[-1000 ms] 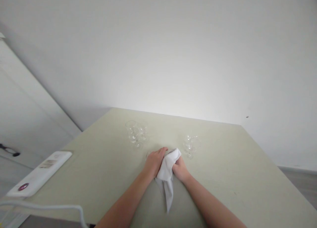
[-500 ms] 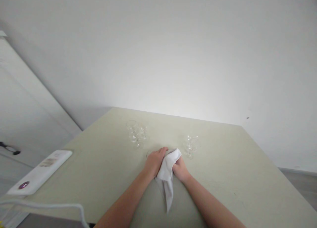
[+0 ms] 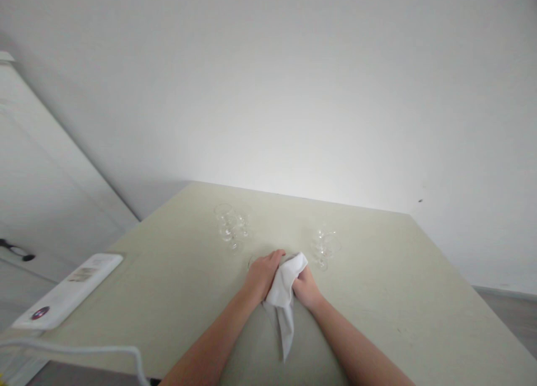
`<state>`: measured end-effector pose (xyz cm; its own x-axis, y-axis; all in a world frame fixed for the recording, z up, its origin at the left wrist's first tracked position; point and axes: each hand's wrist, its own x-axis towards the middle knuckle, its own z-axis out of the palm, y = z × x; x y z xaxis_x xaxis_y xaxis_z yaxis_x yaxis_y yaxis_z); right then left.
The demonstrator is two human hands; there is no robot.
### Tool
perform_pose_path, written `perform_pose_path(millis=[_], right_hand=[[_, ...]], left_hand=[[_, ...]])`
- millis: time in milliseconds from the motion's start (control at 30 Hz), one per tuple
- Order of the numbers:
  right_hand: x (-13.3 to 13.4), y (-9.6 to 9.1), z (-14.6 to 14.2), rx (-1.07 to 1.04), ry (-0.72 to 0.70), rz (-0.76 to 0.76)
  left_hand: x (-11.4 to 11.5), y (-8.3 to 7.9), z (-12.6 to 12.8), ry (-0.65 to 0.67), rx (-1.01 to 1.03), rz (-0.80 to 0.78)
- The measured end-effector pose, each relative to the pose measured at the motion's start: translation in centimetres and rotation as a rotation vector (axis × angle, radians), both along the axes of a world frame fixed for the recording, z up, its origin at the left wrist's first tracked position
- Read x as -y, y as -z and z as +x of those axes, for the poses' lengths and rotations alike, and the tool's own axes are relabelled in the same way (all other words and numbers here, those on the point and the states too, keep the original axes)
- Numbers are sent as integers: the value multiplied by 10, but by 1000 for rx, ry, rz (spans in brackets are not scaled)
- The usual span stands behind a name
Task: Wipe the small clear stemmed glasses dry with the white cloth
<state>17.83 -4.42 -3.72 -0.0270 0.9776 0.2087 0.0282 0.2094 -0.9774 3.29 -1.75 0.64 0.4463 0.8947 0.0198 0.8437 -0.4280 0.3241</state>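
Note:
My left hand [image 3: 262,274] is wrapped around a clear stemmed glass [image 3: 251,260], of which only a bit of rim or base shows at the fingers. My right hand [image 3: 306,288] grips a white cloth [image 3: 284,296] pressed against that glass; the cloth's tail hangs down toward me. Both hands meet over the middle of a pale green table [image 3: 377,296]. A cluster of clear glasses [image 3: 230,226] stands behind the left hand. More clear glasses [image 3: 324,246] stand just behind the right hand.
A white flat device [image 3: 69,291] with a dark round mark lies at the table's left edge. A white cable [image 3: 84,351] runs along the near left. A white cabinet [image 3: 42,196] stands to the left; a plain wall is behind.
Almost nothing differs. The hands and cloth stay in the same spot; the camera view shifts very slightly.

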Motion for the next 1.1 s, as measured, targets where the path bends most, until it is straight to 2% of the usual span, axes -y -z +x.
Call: perform_pose_path(millis=[233,633,1100], right_hand=[[0,0,0,-1,-20,8],[0,1,0,-16,-7,10],[1,4,1,-8,-28,-10]], left_hand=[[1,-1,0,-6,0,-31],[-2,6,-2,31,23,24],[-1,6,-2,22,10,8]])
